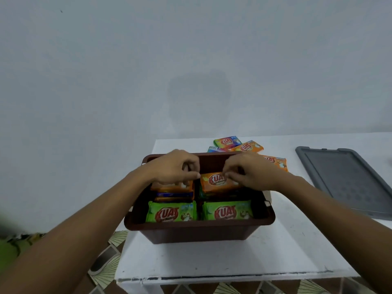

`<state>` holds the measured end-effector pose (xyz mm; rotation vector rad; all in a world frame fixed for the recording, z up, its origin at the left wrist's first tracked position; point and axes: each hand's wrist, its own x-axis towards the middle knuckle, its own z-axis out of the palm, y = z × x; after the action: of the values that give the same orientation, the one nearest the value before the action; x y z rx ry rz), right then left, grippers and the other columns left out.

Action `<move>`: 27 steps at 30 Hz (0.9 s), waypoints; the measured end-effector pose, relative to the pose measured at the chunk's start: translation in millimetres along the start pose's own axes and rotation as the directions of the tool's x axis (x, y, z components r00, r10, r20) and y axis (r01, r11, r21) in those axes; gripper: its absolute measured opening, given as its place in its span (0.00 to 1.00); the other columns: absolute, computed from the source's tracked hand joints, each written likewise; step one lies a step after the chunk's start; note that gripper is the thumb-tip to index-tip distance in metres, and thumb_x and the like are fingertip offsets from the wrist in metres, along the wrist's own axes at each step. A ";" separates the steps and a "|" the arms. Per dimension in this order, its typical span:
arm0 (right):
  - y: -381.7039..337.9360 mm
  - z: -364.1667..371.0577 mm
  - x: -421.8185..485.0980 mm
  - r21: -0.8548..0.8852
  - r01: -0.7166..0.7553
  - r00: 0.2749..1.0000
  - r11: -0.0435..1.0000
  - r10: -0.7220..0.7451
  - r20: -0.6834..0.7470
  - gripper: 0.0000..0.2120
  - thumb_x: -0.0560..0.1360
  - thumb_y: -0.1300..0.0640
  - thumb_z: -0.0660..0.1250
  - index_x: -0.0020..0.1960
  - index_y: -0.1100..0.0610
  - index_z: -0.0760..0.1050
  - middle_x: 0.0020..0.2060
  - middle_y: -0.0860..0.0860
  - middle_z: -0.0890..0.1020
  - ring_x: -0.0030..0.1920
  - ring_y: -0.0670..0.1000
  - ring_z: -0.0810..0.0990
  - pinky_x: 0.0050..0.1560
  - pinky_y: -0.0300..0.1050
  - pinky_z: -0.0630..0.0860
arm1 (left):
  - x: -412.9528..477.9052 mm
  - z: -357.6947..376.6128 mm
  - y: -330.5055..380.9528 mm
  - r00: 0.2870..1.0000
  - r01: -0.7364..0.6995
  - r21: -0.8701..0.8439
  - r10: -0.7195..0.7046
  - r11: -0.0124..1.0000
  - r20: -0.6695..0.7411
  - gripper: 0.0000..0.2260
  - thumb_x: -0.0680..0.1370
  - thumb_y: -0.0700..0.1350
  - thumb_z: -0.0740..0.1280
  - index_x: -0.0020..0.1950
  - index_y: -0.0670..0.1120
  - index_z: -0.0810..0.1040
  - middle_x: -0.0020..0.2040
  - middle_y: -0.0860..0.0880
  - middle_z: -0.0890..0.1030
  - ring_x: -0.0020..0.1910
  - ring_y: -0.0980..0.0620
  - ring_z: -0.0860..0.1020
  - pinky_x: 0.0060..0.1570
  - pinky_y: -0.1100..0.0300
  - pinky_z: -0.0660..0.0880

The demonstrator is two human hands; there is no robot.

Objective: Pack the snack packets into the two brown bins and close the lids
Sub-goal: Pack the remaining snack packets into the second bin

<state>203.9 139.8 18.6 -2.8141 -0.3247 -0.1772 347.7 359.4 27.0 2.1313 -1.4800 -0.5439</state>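
A brown bin (197, 231) stands open on the white table (212, 259), packed with snack packets. Two green packets (172, 212) lie side by side at its near end. Orange packets are stacked at the far end. My left hand (174, 167) has curled fingers on the far left orange stack (171, 186). My right hand (248, 171) pinches the top edge of the far right orange packet (218, 182). Loose packets (237, 144) lie on the table behind the bin.
A grey lid (350, 181) lies flat on the table to the right. The wall rises close behind the table. Patterned floor tiles (106, 259) show past the table's left and front edges.
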 end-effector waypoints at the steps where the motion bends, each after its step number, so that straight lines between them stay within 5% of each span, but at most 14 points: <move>1: 8.6 -1.3 -0.6 0.016 -0.013 0.995 1.000 0.015 -0.096 0.04 0.77 0.55 0.67 0.48 0.51 0.80 0.42 0.42 0.81 0.42 0.41 0.77 0.43 0.37 0.74 | 8.2 -2.0 0.6 0.997 -0.029 0.017 0.031 0.999 -0.074 0.04 0.78 0.46 0.69 0.44 0.48 0.80 0.36 0.53 0.82 0.33 0.57 0.79 0.36 0.59 0.77; 6: 71.2 -10.0 -3.9 0.084 -0.176 0.931 0.981 0.193 -0.310 0.04 0.76 0.58 0.68 0.47 0.53 0.81 0.40 0.44 0.82 0.39 0.44 0.77 0.39 0.38 0.68 | 64.1 -12.0 -3.4 0.973 -0.045 0.070 0.060 0.997 -0.224 0.03 0.78 0.43 0.67 0.48 0.49 0.80 0.47 0.55 0.82 0.45 0.58 0.79 0.40 0.69 0.70; 12: 146.7 -6.3 -2.9 0.151 -0.260 0.935 0.954 0.288 -0.208 0.07 0.76 0.63 0.68 0.49 0.53 0.83 0.39 0.39 0.80 0.39 0.38 0.78 0.40 0.31 0.68 | 140.2 -14.9 -27.8 0.988 -0.008 0.254 0.048 0.967 -0.150 0.06 0.77 0.42 0.68 0.54 0.47 0.80 0.51 0.52 0.81 0.48 0.53 0.77 0.46 0.61 0.73; 19: 206.2 10.1 32.2 0.167 -0.351 0.926 0.921 0.367 -0.083 0.08 0.78 0.59 0.65 0.53 0.52 0.81 0.47 0.45 0.83 0.44 0.43 0.78 0.46 0.38 0.75 | 218.4 -2.1 -51.7 0.982 0.074 0.491 -0.150 0.868 0.117 0.21 0.73 0.48 0.74 0.64 0.55 0.75 0.53 0.52 0.73 0.50 0.53 0.71 0.45 0.58 0.70; 24: 228.0 23.5 81.7 0.125 -0.361 0.926 0.924 0.371 -0.069 0.10 0.78 0.56 0.64 0.58 0.51 0.78 0.57 0.48 0.80 0.57 0.48 0.74 0.54 0.40 0.69 | 240.1 11.5 -60.9 0.931 0.040 0.574 -0.239 0.818 0.276 0.34 0.67 0.52 0.78 0.70 0.55 0.68 0.62 0.51 0.70 0.59 0.49 0.71 0.49 0.56 0.69; 27: 233.1 33.8 112.4 0.063 -0.322 0.946 0.945 0.318 0.069 0.18 0.79 0.53 0.63 0.68 0.51 0.71 0.66 0.50 0.75 0.65 0.52 0.69 0.64 0.47 0.67 | 240.2 15.7 -65.8 0.930 0.020 0.643 -0.251 0.765 0.269 0.37 0.67 0.49 0.78 0.71 0.53 0.64 0.64 0.50 0.72 0.60 0.47 0.73 0.53 0.53 0.73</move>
<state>371.6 -43.4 -61.7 -2.7536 0.1150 -0.0099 468.2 150.2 -36.2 2.7986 -1.9126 -0.5373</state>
